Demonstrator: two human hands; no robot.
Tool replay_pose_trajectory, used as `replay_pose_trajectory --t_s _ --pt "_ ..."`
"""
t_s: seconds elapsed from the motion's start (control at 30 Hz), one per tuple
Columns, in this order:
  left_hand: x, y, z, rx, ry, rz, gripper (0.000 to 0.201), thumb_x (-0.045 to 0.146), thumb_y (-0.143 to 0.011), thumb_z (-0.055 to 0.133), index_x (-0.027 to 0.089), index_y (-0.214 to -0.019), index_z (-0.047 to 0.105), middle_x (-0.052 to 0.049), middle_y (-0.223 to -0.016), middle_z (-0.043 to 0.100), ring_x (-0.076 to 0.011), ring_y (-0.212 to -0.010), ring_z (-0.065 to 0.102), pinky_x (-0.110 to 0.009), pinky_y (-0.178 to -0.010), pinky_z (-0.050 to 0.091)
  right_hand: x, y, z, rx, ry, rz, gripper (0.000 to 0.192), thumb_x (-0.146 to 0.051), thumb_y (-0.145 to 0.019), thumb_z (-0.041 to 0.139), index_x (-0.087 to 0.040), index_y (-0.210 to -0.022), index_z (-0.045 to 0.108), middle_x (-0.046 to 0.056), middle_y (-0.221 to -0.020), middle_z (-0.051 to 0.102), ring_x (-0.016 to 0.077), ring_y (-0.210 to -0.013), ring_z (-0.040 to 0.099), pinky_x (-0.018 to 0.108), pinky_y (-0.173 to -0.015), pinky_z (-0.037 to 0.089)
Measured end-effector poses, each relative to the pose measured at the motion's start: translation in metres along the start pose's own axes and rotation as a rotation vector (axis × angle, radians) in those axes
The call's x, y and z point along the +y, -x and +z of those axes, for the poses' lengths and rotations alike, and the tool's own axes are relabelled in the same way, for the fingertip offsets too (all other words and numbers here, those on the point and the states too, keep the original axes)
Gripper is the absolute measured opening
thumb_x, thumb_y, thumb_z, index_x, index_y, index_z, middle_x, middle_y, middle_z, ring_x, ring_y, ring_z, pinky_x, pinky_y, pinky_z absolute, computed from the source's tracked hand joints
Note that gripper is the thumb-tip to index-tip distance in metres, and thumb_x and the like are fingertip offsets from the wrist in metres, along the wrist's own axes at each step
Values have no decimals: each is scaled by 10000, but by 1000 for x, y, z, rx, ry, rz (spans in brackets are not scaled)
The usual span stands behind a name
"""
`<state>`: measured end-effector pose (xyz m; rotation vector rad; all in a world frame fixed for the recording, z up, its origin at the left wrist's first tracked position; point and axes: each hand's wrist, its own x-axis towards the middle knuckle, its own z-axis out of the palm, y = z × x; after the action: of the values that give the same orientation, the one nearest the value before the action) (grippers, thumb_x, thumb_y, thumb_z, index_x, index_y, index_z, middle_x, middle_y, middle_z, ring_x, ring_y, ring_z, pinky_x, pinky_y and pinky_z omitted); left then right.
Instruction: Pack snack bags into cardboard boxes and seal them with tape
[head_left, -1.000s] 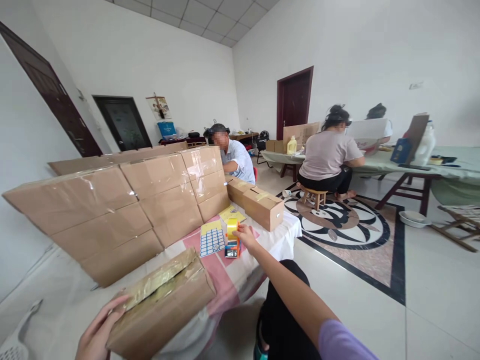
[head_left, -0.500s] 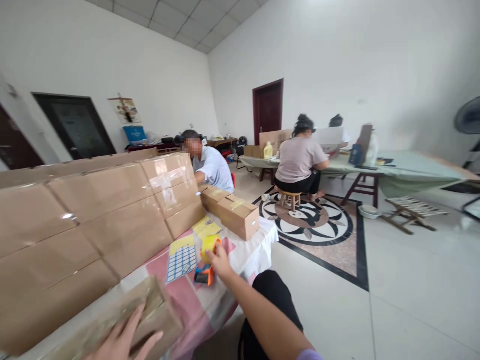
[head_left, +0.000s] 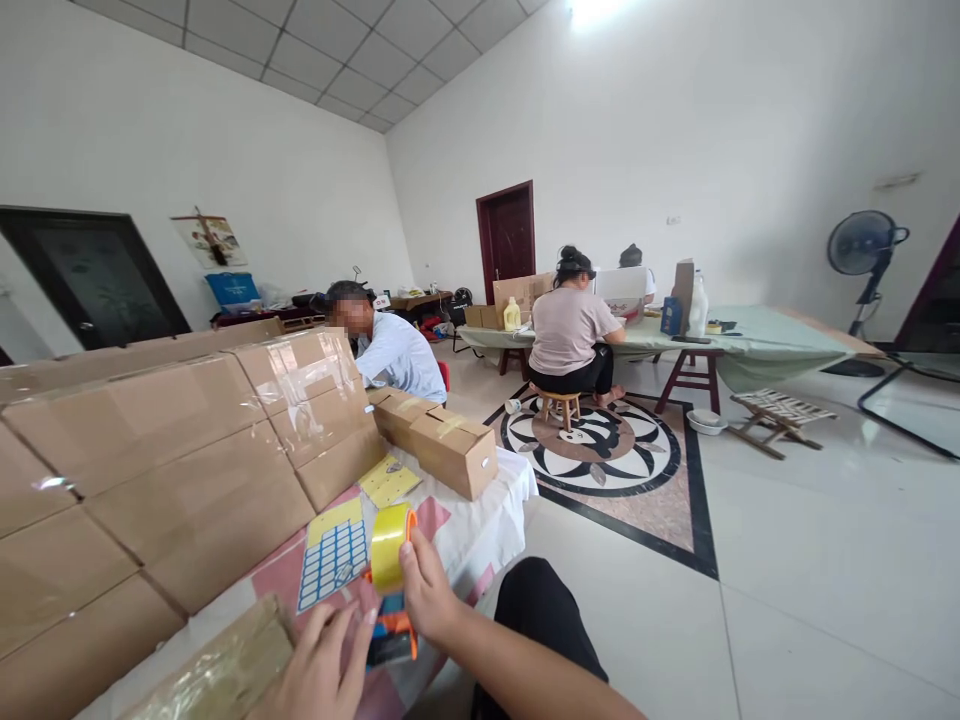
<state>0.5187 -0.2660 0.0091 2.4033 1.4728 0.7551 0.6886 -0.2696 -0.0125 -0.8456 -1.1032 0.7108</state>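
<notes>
Tape dispenser [head_left: 391,590], gripped by the right hand [head_left: 427,590] over the table's [head_left: 491,500] near edge; left hand [head_left: 322,665], fingers spread, touches it at nine o'clock. Open floor lies at three o'clock.

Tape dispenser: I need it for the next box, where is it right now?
In the head view, low and left of centre, the tape dispenser is in the right hand, with the left hand just below and the blue sticker sheet to its left.
</notes>
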Motion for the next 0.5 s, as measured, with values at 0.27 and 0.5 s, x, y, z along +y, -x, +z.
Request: replay_pose_trajectory --t_s 0.27,0.5 --pt "-3 -15 28 -34 472 -32 596 760 -770 531 215 -741 770 -104 -807 722 -280 -863 715 -310 -778 583 3 -4 3 104 -19 27 609 -721 -998 313 -236 -1075 673 101 -1001 680 261 -930 646 428 -880 545" --pt "15 -13 26 -89 666 -198 698 833 -583 708 186 -828 805 -118 -919 788 -328 -925 731 -334 -786 617 6 -31 -6 225 49 -46 613 -756 -968 323 -218 -921 614 102 -908 658 248 -835 611 405 -820 528"
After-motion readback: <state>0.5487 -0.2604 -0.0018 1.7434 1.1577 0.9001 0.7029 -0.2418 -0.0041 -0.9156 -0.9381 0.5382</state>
